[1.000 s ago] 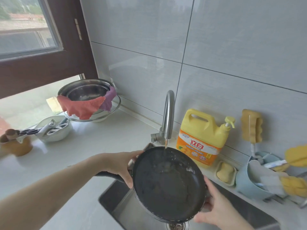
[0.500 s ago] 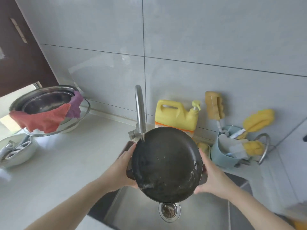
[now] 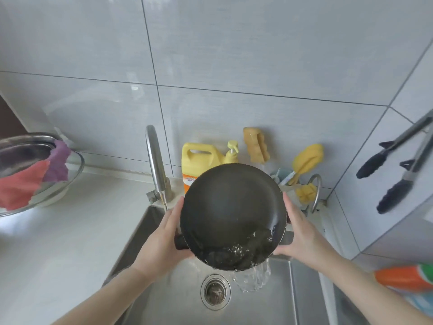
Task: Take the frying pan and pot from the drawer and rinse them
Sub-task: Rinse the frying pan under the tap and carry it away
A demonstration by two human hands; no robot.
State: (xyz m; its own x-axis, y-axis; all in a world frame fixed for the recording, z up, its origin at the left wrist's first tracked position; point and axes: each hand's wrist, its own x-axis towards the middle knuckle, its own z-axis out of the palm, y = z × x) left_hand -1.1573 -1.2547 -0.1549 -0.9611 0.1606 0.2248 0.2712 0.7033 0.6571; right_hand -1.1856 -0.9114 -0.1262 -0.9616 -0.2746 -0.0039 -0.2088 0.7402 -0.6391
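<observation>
You hold one frying pan over the steel sink, tipped toward you so that water spills off its near rim beside the round drain. The pan is round, dark and matte inside, with wet beads pooled at its low edge. Your left hand grasps the left side of the pan, where a short dark stub shows by the palm; your right hand presses flat against the right rim, fingers straight.

One curved metal faucet rises just left of the pan, close to your left fingers. Behind the pan, partly hidden by it, stands one yellow detergent jug with a pump top. To its right, one tan sponge hangs on the grey tiled wall, and two yellow sponge brushes stand in a holder that the pan mostly covers.

On the white counter at far left sits a shiny steel bowl nested in a glass bowl, with one red cloth and one purple cloth draped over the rim. Two black-tipped tongs hang on the right wall. One orange bottle, blurred, lies at the lower right edge.
</observation>
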